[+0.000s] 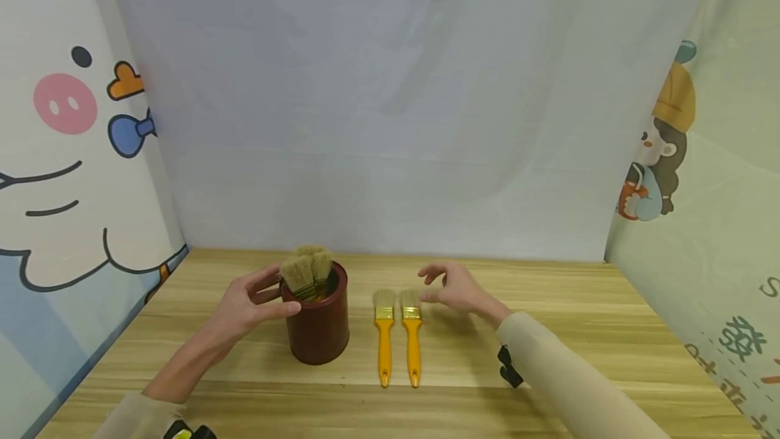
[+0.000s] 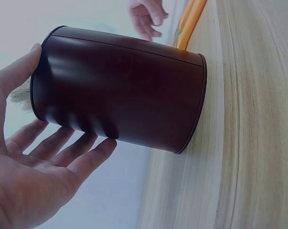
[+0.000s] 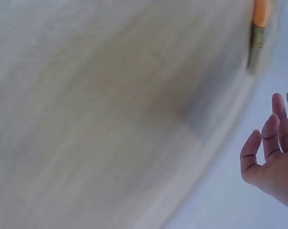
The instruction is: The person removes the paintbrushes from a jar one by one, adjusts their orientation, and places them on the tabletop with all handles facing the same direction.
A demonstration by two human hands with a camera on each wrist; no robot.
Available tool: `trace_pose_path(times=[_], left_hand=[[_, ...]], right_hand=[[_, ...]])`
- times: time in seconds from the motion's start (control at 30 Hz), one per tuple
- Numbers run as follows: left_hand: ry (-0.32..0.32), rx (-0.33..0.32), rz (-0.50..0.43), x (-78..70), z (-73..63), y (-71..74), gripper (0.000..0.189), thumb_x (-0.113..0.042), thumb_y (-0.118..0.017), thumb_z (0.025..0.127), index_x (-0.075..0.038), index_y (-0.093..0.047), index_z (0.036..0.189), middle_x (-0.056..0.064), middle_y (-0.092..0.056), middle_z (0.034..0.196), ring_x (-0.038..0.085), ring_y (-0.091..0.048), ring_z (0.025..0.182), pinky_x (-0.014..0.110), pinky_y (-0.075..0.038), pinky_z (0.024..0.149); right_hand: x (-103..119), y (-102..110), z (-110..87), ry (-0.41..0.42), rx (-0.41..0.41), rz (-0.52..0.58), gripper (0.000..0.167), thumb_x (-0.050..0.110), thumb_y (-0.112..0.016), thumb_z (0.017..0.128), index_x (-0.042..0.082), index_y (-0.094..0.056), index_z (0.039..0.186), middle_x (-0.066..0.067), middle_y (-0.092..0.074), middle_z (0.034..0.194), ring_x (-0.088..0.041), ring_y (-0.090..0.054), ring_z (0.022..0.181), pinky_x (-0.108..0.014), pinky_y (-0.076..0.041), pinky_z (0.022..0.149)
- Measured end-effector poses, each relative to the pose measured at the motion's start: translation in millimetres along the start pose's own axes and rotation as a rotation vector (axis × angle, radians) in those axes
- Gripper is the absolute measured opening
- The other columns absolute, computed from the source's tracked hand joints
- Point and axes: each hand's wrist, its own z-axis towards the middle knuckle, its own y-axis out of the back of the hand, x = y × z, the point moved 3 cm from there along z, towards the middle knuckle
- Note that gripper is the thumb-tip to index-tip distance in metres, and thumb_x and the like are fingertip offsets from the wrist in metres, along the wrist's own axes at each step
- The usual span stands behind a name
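A dark red cylindrical brush holder (image 1: 318, 334) stands upright on the table, with several paintbrushes (image 1: 298, 275) in it, bristles up. My left hand (image 1: 245, 305) holds it from the left, thumb at the rim; in the left wrist view the fingertips (image 2: 105, 145) touch its side. To its right lie two paintbrushes with yellow handles, the left one (image 1: 384, 337) and the right one (image 1: 413, 337), side by side with bristles pointing away. My right hand (image 1: 457, 288) is beside the right brush's bristles, fingers loosely bent, holding nothing.
A wood-grain table (image 1: 518, 405) spreads under everything. A plain pale curtain (image 1: 390, 120) hangs behind its back edge, with cartoon-printed cloths at the left (image 1: 61, 188) and right (image 1: 719, 222).
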Motion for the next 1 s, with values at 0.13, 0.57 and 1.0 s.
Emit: trace_pose_path(times=[0.13, 0.57, 1.0], left_hand=[[-0.001, -0.003, 0.002, 0.4, -0.3, 0.4, 0.087, -0.016, -0.077, 0.098, 0.001, -0.026, 0.166, 0.033, -0.03, 0.164, 0.049, -0.04, 0.146, 0.048, -0.052, 0.106], [0.015, 0.004, 0.008, 0.5, -0.3, 1.7, 0.088, -0.018, -0.076, 0.099, 0.0, -0.023, 0.167, 0.032, -0.029, 0.165, 0.048, -0.039, 0.147, 0.052, -0.049, 0.108], [0.009, 0.003, 0.007, 0.8, 0.5, 0.5, 0.088, -0.017, -0.077, 0.098, 0.0, -0.024, 0.166, 0.032, -0.03, 0.164, 0.047, -0.041, 0.146, 0.051, -0.05, 0.108]], right_hand=[[10.7, 6.8, -0.1, 0.043, -0.004, 0.021, 0.038, 0.011, -0.08, 0.093, -0.004, -0.07, 0.127, -0.021, -0.07, 0.111, -0.027, -0.056, 0.083, -0.033, -0.042, 0.074], [64.8, 8.6, -7.1, 0.176, -0.036, 0.085, 0.029, 0.012, -0.083, 0.092, 0.004, -0.075, 0.119, 0.0, -0.072, 0.096, -0.016, -0.051, 0.065, -0.027, -0.042, 0.061], [102.0, 0.5, -18.1, 0.257, -0.036, 0.085, 0.028, 0.012, -0.084, 0.091, 0.008, -0.076, 0.118, 0.006, -0.073, 0.096, -0.014, -0.051, 0.066, -0.025, -0.04, 0.059]])
